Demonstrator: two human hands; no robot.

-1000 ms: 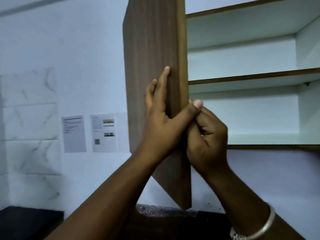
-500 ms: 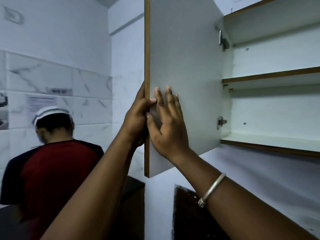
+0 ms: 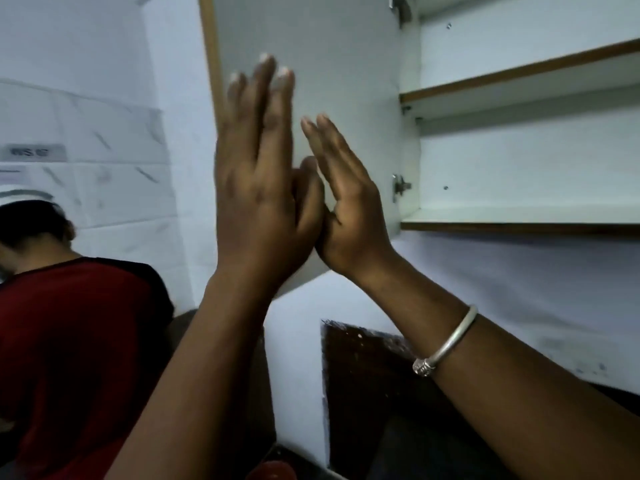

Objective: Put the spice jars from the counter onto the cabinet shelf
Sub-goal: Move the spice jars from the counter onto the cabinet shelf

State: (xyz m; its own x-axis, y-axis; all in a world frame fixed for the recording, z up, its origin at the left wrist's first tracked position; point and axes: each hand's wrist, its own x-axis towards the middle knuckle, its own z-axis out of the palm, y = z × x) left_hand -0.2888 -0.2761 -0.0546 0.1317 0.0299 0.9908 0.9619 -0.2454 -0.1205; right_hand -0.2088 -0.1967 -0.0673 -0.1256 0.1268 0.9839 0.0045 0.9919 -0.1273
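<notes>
The wall cabinet's door [image 3: 346, 81] stands swung wide to the left, its white inner face towards me. My left hand [image 3: 259, 188] and my right hand [image 3: 346, 209] are raised in front of that face with fingers stretched flat, holding nothing; whether they touch the door I cannot tell. To the right the cabinet is open: a lower shelf [image 3: 519, 218] and a middle shelf [image 3: 519, 77], both white with brown front edges and bare. A red rounded thing [image 3: 273, 471], perhaps a jar lid, shows at the bottom edge. No spice jar is plainly visible.
Another person in a red and black shirt [image 3: 69, 341] stands close at the lower left, bent forward. Dark counter [image 3: 381, 410] lies below the cabinet. Two metal hinges [image 3: 400, 185] sit on the cabinet's left wall. White marble tiles cover the left wall.
The door has swung from nearly edge-on to fully open. My left hand has let go of the door's edge, and both hands now stand flat with fingers pointing up.
</notes>
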